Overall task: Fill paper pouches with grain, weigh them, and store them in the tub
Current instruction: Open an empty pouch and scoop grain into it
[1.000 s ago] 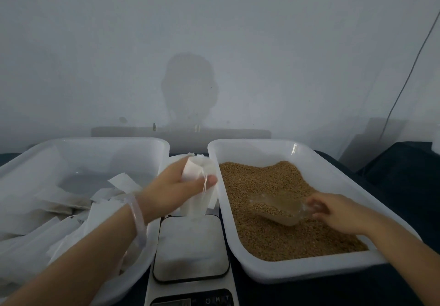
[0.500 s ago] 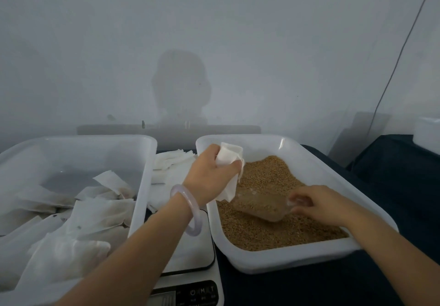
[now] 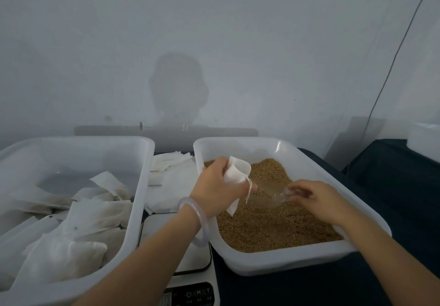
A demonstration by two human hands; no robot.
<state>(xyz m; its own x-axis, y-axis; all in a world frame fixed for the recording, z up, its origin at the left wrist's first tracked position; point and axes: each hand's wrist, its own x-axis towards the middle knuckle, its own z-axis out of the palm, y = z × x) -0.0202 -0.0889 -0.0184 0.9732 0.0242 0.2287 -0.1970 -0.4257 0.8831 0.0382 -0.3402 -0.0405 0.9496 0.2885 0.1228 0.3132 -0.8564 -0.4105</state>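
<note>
Filling step in hand, in my judgement; nothing stands on the scale point(image 3: 190, 260), which sits on the counter point(image 3: 297, 289) at 6 o'clock between the two containers. The left hand point(image 3: 214, 186) grips one white pouch point(image 3: 235, 171), fingers curled round its body, and holds it above the grain point(image 3: 273, 224) at the 10 o'clock end of the tray point(image 3: 309, 260). Whether the pouch's mouth stands open cannot be made out. Its drawstring point(image 3: 248, 191) hangs loose toward 6 o'clock, just beside the scoop point(image 3: 269, 191). The right hand point(image 3: 316, 198) pinches the handle of that clear scoop at its 3 o'clock end. The scoop carries some grain and its lip points to 9 o'clock, close against the pouch. The tub point(image 3: 140, 186) lies at 9 o'clock of the scale and holds a heap of filled pouches point(image 3: 95, 217). Spare pouches point(image 3: 169, 170) are stacked at 12 o'clock of the scale, between tub and tray. A bracelet point(image 3: 202, 239) rides on the left wrist, over the tray's 9 o'clock rim. Risks noted: if the mouth is pinched flat, the grain will likely run off the paper and fall back, giving a short fill. The loose drawstring could catch under the scoop's lip and drag the pouch askew. A tip made too near the 9 o'clock rim could send grain onto the scale plate and upset the reading. Thin paper gripped hard may crease or tear once loaded.
</note>
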